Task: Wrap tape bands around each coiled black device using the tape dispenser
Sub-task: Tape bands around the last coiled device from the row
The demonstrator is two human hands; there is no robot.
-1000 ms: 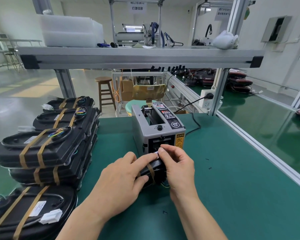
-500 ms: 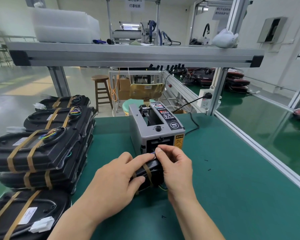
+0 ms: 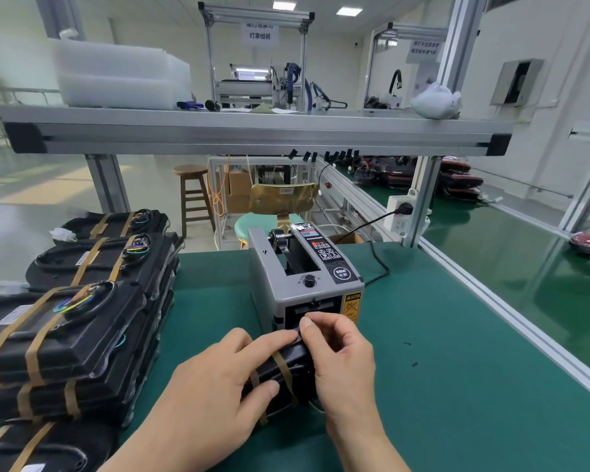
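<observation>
Where the two hands meet, just in front of the tape dispenser's [image 3: 286, 284] outlet, the coiled black device [image 3: 297, 360] is held above the green desk [image 3: 457, 369]. The left hand [image 3: 215, 383] grips it from the left, with the fingers laid over the top and the thumb curled against the near face. The right hand [image 3: 341, 362] closes on it from the right, its thumb and forefinger pinching the upper edge beside the left forefinger's tip. A brown tape band [image 3: 283, 373] runs across the device between the two hands, and a second band shows partly under the left fingers. Whether a fresh strip is caught in the pinch cannot be told.

Directly beyond the hands stands the grey dispenser, its slot facing them. Its black power cord [image 3: 377, 264] leads away to the right, towards a white socket [image 3: 401, 216] on the frame post. Left of the left hand, stacks of black devices [image 3: 82, 328] lie already banded with brown tape. Above and beyond the hands, an aluminium shelf [image 3: 252, 134] spans the desk, and a wooden stool [image 3: 193, 195] stands on the floor behind it.
</observation>
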